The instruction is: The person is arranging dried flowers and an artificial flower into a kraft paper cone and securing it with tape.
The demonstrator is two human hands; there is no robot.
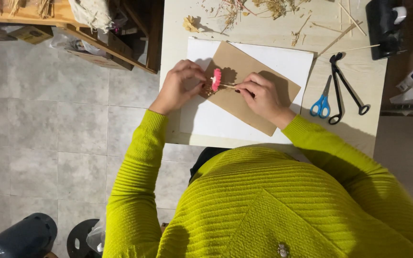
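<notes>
Flower (216,79) pinched between hands (178,86), over card (244,91)

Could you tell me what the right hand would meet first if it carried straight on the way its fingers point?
Probably the pink flower, just ahead of the right hand; beyond it waits the left hand.

Even, fairly bright indoor light falls from above; the left hand (178,86) and right hand (261,95) cast soft shadows just beyond them on the desk (264,33) (no glare). Focus is sharp, with slight wide-angle stretch at the edges.
</notes>
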